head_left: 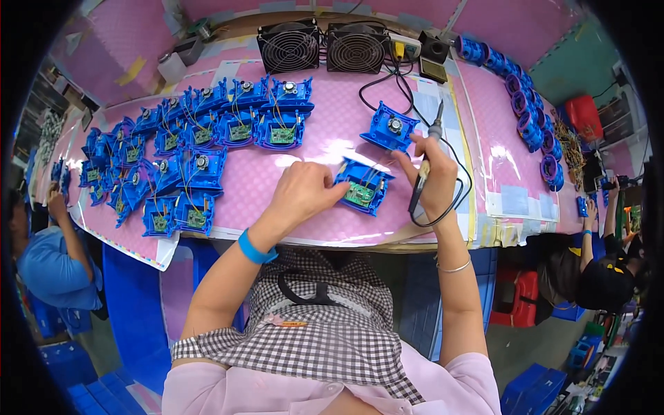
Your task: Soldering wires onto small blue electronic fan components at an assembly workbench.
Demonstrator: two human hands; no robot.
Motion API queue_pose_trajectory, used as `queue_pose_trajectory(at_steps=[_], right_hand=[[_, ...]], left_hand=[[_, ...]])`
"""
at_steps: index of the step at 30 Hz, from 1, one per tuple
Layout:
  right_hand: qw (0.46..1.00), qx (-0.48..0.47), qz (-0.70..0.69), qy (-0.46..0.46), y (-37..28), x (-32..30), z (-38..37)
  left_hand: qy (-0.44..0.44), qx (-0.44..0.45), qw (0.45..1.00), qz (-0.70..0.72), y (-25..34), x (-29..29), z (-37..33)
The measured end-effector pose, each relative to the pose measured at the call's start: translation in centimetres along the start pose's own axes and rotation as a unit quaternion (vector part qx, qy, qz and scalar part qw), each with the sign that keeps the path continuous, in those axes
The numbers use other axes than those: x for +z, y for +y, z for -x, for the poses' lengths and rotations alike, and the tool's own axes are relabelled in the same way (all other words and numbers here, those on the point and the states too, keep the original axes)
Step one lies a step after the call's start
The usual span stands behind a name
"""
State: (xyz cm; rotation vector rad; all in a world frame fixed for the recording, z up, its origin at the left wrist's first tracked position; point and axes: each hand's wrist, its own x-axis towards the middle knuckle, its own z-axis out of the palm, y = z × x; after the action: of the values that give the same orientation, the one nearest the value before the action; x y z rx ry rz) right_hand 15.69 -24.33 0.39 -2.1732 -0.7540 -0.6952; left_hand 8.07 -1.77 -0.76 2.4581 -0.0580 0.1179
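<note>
Gripping soldering iron (435, 130) in right hand (438, 176); can't tell grip of left hand (308, 190); hold stiff-looking blue case (367, 173) by edges

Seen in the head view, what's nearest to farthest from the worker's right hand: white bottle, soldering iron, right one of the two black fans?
From the right hand:
1. Soldering iron: held in it.
2. Right black fan: ahead, somewhat left.
3. White bottle: far left, toward the back.
</note>
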Motion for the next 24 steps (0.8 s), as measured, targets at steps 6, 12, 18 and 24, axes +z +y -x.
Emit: queue_pose_trajectory(at_steps=[6, 12, 18, 24], right_hand=[[0.996, 0.026, -0.006, -0.082, 1.3, 0.6, 1.9], [0.988, -0.071, -0.078, -0.111, -3.0, 0.5, 3.2], [0.982, 0.040, -0.178, 0.037, -4.4, -2.3, 5.5], [0.939, 0.197, -0.274, 0.066, -4.8, -3.0, 6.5]], left_hand=[[0.154, 0.002, 0.988, 0.011, -0.9, -0.1, 5.8], [0.152, -0.028, 0.986, 0.058, 0.5, 0.6, 7.6], [0.191, -0.120, 0.917, 0.328, 0.3, -3.0, 5.3], [0.212, 0.114, 0.969, 0.050, 1.9, -2.4, 1.1]])
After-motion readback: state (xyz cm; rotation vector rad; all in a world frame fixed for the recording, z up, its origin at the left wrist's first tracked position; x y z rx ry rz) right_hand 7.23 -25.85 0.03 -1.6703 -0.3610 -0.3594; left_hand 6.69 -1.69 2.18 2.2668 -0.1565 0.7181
